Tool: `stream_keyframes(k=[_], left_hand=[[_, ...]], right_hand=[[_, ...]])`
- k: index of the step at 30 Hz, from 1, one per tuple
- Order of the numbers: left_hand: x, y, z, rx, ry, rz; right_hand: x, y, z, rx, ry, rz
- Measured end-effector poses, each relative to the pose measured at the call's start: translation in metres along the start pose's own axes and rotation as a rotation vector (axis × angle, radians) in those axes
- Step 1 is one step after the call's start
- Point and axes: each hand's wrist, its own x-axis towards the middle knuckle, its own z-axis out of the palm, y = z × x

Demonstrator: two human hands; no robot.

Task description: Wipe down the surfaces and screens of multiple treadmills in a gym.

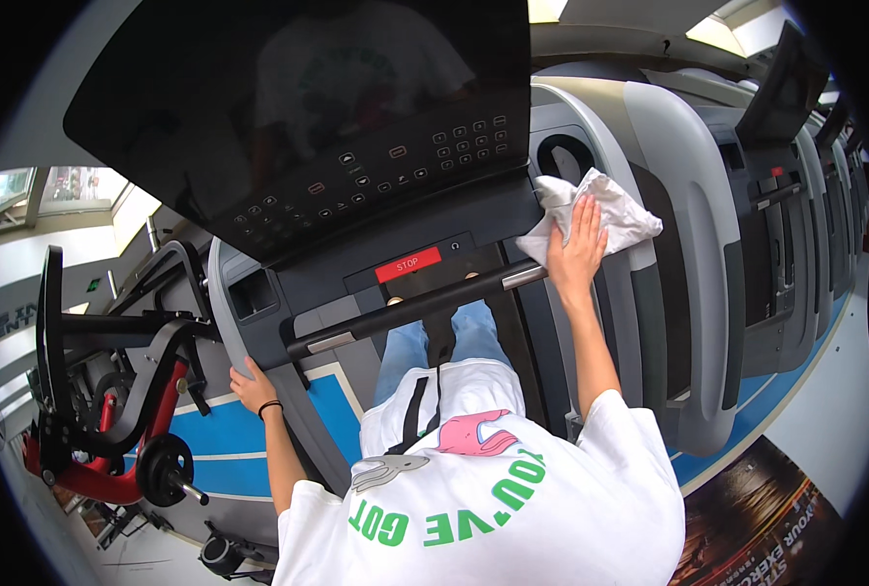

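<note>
- Grey plastic side [225, 308] of the running machine [332, 254], at the left: the left hand [254, 389] touches it low down. I can't tell if its fingers curl around the edge.
- Black bar [415, 308] in the middle, slanting up to the right, with one red button [408, 265] just above it.
- White cloth [630, 220] at the bar's right end, just below the round hole [566, 156]. It is crumpled, and its long way runs left to right.
- Right hand [579, 242] lies flat on the cloth, open, fingers nearly straight, not pinching. The cloth is right under it and pokes out on both sides. The left hand is well apart from it.
- Count: one bar, one red button, one round hole, one cloth, two hands.
</note>
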Motion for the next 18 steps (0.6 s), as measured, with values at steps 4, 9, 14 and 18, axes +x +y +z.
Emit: stream_keyframes(k=[4, 9, 14, 18], left_hand=[[0.001, 0.003, -0.005, -0.034, -0.033, 0.008], [-0.004, 0.006, -0.008, -0.095, -0.020, -0.014], [-0.012, 0.017, -0.014, -0.184, 0.000, -0.026], [-0.014, 0.011, -0.009, -0.167, 0.057, 0.044]], right_hand=[[-0.022, -0.067, 0.001, 0.054, -0.105, -0.043], [-0.071, -0.182, 0.018, 0.186, -0.236, -0.309], [-0.116, -0.292, 0.038, 0.319, -0.427, -0.682], [-0.140, -0.355, 0.061, 0.417, -0.364, -0.881]])
